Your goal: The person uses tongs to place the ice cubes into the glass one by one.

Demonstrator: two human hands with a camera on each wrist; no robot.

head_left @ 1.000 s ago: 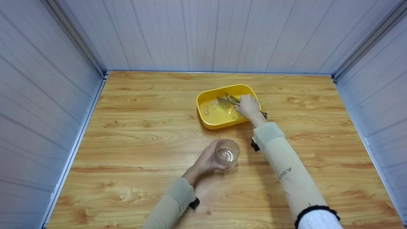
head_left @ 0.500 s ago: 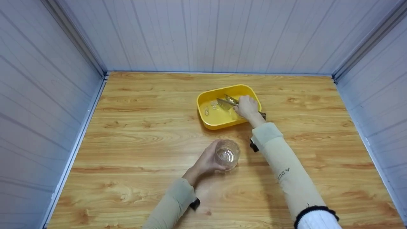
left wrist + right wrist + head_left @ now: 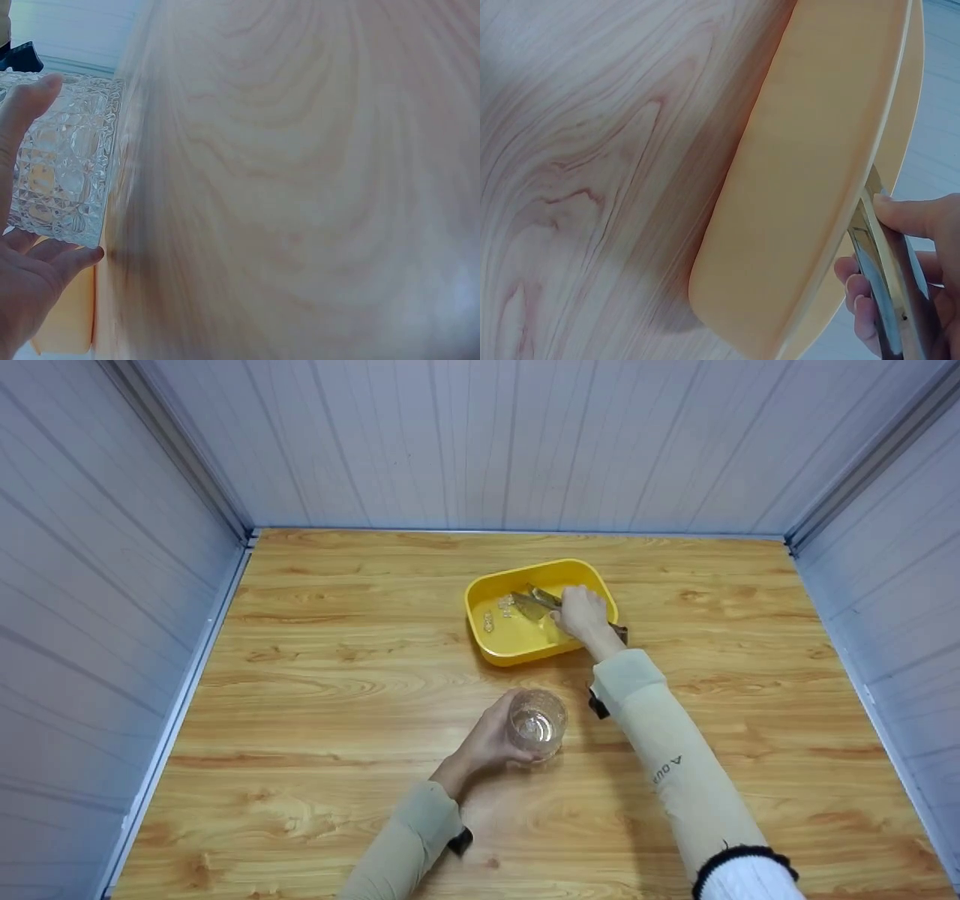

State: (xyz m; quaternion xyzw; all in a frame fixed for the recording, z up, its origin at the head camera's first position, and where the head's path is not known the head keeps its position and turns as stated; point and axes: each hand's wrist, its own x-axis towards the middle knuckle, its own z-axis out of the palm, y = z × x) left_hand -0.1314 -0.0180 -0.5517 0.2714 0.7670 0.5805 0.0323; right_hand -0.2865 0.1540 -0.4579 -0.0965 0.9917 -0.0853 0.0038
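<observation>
A clear, patterned glass (image 3: 537, 724) stands upright on the wooden table, and my left hand (image 3: 491, 737) grips its left side. In the left wrist view, thumb and fingers wrap around the glass (image 3: 67, 157). Above the yellow tray (image 3: 517, 651), my right hand (image 3: 583, 613) holds metal tongs (image 3: 531, 606), whose ends reach down inside it. The right wrist view has the tongs (image 3: 889, 274) between thumb and curled fingers, their tips hidden behind the tray wall (image 3: 795, 172). Small clear pieces (image 3: 505, 606) lie in the tray's left part, near the tong ends.
Wood-grain table (image 3: 322, 682) surrounds the tray and glass. Pale panelled walls rise at the back (image 3: 480, 442), left (image 3: 90, 607) and right (image 3: 892, 607). The tray is farther back than the glass.
The tongs in my right hand have shifted very slightly inside the tray, and their ends look a little closer together. My left hand and the glass have hardly moved.
</observation>
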